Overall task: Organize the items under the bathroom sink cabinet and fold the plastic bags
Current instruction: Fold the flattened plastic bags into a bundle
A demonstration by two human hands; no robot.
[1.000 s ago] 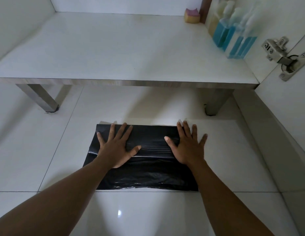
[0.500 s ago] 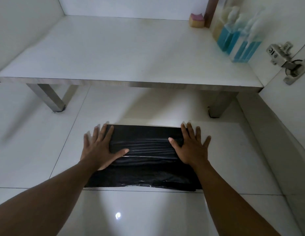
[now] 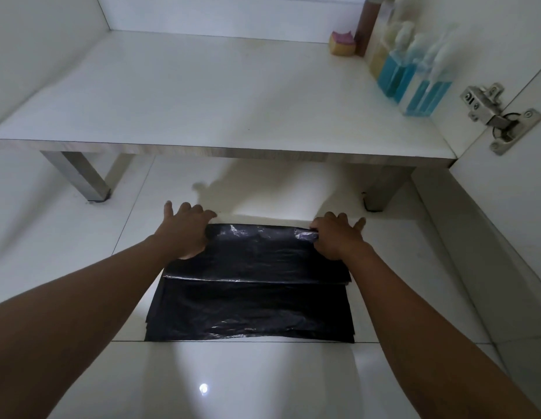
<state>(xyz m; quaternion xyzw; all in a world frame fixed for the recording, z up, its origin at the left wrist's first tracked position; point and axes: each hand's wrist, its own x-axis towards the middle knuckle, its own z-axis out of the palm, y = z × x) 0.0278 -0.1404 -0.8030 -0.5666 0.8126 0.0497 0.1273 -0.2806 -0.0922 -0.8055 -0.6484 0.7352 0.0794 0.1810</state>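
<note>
Black plastic bag (image 3: 254, 297): lies flat on the white tiled floor (image 3: 81, 237), in front of the open cabinet and below its front edge. It is partly folded; an upper layer ends in a straight, glossy crease across the middle, and the lower part spreads toward the camera, its near edge lying along a tile joint.
Far edge of the bag: lifted slightly off the floor and crinkled, held at both corners.
Left hand (image 3: 186, 232): closed on the far left corner of the bag, fingers curled over the edge, thumb side against the plastic.
Right hand (image 3: 337, 237): closed on the far right corner, pinching the crumpled edge.
Hands to each other: well apart, the width of the bag between them, both forearms reaching forward from the bottom of the view.
Cabinet shelf (image 3: 202, 101): white board raised on metal legs (image 3: 81, 176), mostly bare, just beyond the bag.
Bottles (image 3: 414, 83): clear ones with blue liquid and pale pump tops, standing in a row along the shelf's right wall.
Small object (image 3: 342, 45): yellowish with a pink top, at the back right of the shelf; what it is I cannot tell.
Hinge (image 3: 496, 116): metal, on the right, where the cabinet side meets the open door.
</note>
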